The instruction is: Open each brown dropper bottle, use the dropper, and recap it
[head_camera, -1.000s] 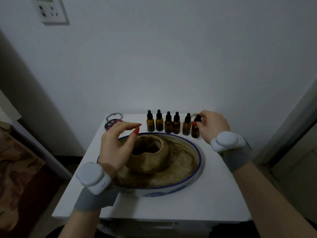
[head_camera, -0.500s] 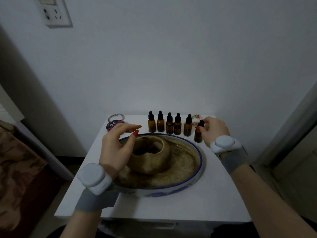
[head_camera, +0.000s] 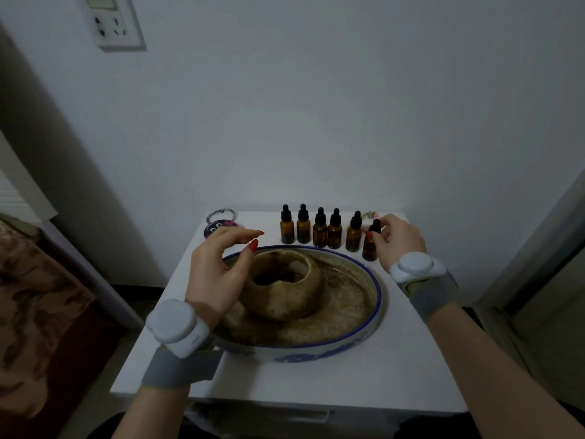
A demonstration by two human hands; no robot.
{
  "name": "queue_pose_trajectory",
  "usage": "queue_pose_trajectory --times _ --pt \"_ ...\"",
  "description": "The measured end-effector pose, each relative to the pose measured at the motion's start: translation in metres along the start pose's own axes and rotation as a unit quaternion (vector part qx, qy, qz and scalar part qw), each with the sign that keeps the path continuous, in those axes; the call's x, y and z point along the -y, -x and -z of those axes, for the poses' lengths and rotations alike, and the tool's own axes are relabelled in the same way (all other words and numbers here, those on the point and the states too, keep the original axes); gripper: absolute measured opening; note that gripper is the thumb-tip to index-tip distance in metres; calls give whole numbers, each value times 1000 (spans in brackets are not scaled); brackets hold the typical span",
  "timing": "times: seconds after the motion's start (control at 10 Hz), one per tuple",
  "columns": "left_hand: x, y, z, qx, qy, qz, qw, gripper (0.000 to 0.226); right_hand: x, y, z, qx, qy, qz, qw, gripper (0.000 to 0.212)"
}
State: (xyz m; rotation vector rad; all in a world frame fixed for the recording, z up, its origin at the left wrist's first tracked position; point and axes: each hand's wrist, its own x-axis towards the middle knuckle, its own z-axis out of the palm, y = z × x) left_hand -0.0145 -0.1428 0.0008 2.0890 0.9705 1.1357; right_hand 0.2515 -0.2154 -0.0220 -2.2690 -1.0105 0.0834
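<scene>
Your left hand point(head_camera: 218, 274) and right hand point(head_camera: 400, 239) are both bare, with long nails painted red, and your forearms are uncovered with no sleeves showing. On each wrist you wear a wide grey fabric band, and on top of each band sits a smooth, rounded white plastic pod. The pod on your right wrist shows a thin pale strap loop where it meets the grey band.
</scene>
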Motion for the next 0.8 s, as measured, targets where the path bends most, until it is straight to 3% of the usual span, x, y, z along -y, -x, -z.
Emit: queue_pose_trajectory --times 0.8 --pt "-1 -2 1 -21 8 -4 1000 24 6 0 1 18 78 -20 997 36"
